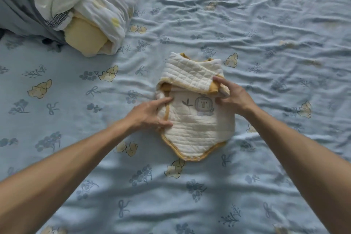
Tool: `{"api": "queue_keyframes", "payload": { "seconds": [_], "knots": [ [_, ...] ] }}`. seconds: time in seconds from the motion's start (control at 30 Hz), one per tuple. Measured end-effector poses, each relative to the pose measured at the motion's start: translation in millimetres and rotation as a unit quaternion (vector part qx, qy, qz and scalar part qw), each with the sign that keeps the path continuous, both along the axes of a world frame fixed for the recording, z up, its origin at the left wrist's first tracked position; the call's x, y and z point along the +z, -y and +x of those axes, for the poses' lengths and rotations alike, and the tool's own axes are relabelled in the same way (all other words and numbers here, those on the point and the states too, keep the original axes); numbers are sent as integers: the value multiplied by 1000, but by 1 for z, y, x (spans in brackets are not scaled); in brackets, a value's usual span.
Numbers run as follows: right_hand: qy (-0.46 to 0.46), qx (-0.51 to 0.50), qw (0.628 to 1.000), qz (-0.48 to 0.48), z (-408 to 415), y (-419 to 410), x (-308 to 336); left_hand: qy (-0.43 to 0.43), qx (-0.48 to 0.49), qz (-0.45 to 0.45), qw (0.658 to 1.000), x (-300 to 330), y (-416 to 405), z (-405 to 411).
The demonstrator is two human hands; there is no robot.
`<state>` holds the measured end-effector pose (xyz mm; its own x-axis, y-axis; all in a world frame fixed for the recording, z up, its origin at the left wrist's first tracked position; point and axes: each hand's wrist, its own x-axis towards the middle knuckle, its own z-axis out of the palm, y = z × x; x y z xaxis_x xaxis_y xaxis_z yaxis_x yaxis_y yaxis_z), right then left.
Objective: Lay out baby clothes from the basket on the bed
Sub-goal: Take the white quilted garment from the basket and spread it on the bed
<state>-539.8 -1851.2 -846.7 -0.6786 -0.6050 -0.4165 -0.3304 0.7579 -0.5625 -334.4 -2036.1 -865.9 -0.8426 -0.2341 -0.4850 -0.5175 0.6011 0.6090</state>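
A cream quilted baby bodysuit (pixel 193 131) with mustard trim and a lion print lies in the middle of the blue patterned bed sheet (pixel 275 30). A sleeve is folded across its upper part. My left hand (pixel 148 115) pinches the bodysuit's left edge, thumb and fingers on the fabric. My right hand (pixel 230 96) grips the folded sleeve cuff at the upper right. No basket is in view.
A bundle of bedding (pixel 89 5), with white, dotted and pale yellow fabric, is heaped at the top left. Wrinkled sheet stretches around the bodysuit on all sides.
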Motion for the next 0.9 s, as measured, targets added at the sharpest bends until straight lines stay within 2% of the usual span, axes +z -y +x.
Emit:
{"api": "queue_keyframes", "payload": {
  "seconds": [0.07,0.17,0.27,0.33,0.43,0.53,0.63,0.8,0.9],
  "knots": [
    [30,1,1000,0,0,0,-5,-16,5,-71,997,-6,-2,8],
    [67,-2,997,-36,9,-2,-18,-93,36,-203,974,-13,1,14],
    [43,-27,997,-63,17,-6,-24,-147,50,-276,948,-12,5,-1],
    [22,-65,994,-86,28,-10,-26,-158,14,-294,943,-7,2,-24],
    [45,-142,975,-166,42,-15,-29,-172,-58,-311,933,0,-14,-59],
    [72,-195,958,-197,48,-19,-31,-199,-97,-319,921,1,-33,-81],
    [105,-189,955,-201,51,-25,-37,-216,-117,-346,906,-2,-47,-95],
    [146,-163,959,-183,51,-33,-43,-296,-75,-319,897,-2,-50,-102],
    [157,-166,955,-187,51,-33,-42,-356,61,-310,879,7,-41,-100]
  ]
}}
